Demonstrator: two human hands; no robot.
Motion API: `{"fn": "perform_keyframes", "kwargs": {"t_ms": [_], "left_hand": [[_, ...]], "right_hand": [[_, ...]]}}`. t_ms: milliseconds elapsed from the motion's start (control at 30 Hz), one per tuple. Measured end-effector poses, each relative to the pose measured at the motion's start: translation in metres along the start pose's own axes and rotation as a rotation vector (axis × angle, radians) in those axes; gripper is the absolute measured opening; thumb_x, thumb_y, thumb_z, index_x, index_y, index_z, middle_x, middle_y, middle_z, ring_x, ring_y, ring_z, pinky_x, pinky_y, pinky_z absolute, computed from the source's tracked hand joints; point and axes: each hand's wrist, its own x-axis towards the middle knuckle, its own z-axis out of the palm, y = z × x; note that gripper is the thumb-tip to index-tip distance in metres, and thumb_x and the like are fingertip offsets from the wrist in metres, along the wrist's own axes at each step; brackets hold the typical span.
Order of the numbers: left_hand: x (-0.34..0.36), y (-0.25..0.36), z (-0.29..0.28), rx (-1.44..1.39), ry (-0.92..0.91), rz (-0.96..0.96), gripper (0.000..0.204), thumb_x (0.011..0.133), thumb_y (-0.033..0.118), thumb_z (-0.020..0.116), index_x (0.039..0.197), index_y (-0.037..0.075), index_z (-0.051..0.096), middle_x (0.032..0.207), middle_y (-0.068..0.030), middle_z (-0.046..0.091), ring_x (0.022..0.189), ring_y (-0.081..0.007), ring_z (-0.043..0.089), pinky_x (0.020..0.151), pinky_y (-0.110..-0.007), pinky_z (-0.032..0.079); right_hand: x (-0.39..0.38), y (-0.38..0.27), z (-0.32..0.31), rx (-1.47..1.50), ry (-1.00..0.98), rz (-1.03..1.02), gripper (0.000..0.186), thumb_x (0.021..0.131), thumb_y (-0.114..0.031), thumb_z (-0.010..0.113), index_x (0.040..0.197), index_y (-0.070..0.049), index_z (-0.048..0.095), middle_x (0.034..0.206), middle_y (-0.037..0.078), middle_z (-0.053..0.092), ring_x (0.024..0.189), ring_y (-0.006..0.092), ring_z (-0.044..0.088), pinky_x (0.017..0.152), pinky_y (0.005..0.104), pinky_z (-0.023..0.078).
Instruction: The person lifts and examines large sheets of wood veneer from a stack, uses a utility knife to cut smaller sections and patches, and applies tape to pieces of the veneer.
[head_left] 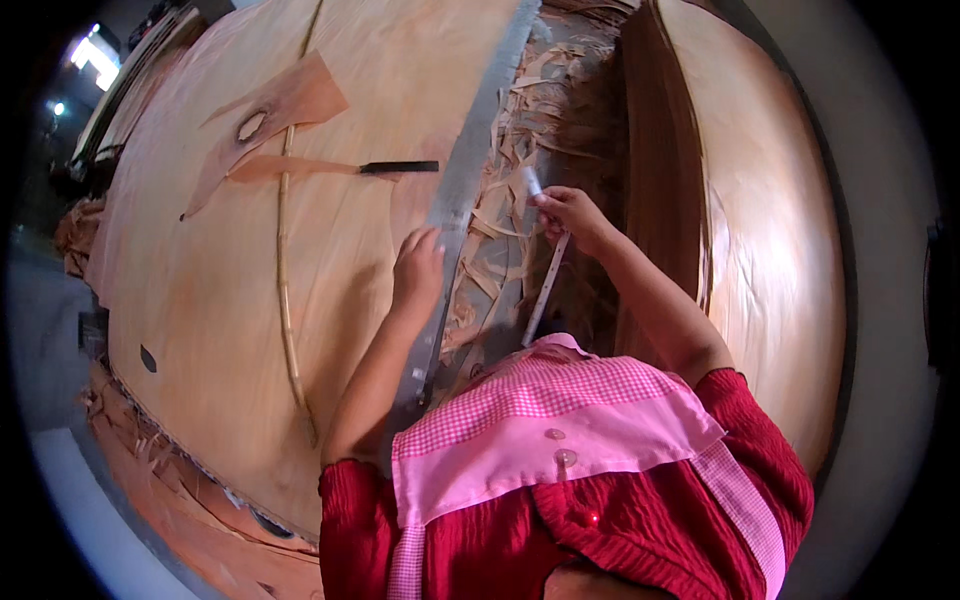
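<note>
In my right hand is a white stick, its thicker top end above my closed fingers and its narrow, dark-marked length running down toward my pink checked apron. My left hand rests at the near-left side of a grey metal straightedge, fingers loosely bent, with nothing visible in them. Under the straightedge is a large pale veneer sheet. On it lie a torn orange veneer piece with a hole, a dark flat bar and a long thin cane.
Veneer offcuts litter the gap right of the straightedge. A tall stack of veneer sheets stands at the right, with a dark side. More stacked sheets are at the far upper left, and ragged brown scraps lie along the lower left edge.
</note>
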Motion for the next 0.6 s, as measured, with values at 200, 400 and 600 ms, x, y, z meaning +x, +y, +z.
{"fn": "perform_keyframes", "kwargs": {"t_ms": [200, 400, 600], "left_hand": [[0.165, -0.083, 0.104, 0.280, 0.030, 0.145, 0.022, 0.076, 0.000, 0.042, 0.095, 0.001, 0.055, 0.101, -0.0182, 0.053, 0.098, -0.0324, 0.049, 0.085, -0.038, 0.040], [0.197, -0.095, 0.119, 0.209, 0.085, -0.323, 0.024, 0.077, 0.011, 0.048, 0.099, 0.001, 0.051, 0.104, -0.0149, 0.052, 0.103, -0.0320, 0.046, 0.085, -0.037, 0.039], [0.194, -0.085, 0.129, 0.591, 0.034, -0.216, 0.033, 0.078, 0.011, 0.044, 0.109, 0.001, 0.049, 0.119, -0.0160, 0.046, 0.111, -0.0293, 0.042, 0.090, -0.043, 0.036]], "right_hand": [[0.191, -0.004, -0.007, -0.310, -0.181, -0.019, 0.019, 0.083, -0.018, 0.055, 0.081, 0.000, 0.059, 0.066, 0.003, 0.056, 0.054, 0.0078, 0.049, 0.046, 0.0225, 0.039], [0.292, -0.015, 0.017, -0.417, -0.313, 0.089, 0.022, 0.082, -0.019, 0.056, 0.071, -0.001, 0.059, 0.055, 0.002, 0.053, 0.045, 0.0102, 0.048, 0.039, 0.0226, 0.037], [0.300, -0.022, 0.022, -0.377, -0.489, 0.136, 0.019, 0.081, -0.021, 0.055, 0.076, -0.004, 0.063, 0.057, 0.006, 0.056, 0.046, 0.0109, 0.052, 0.038, 0.0237, 0.039]]}}
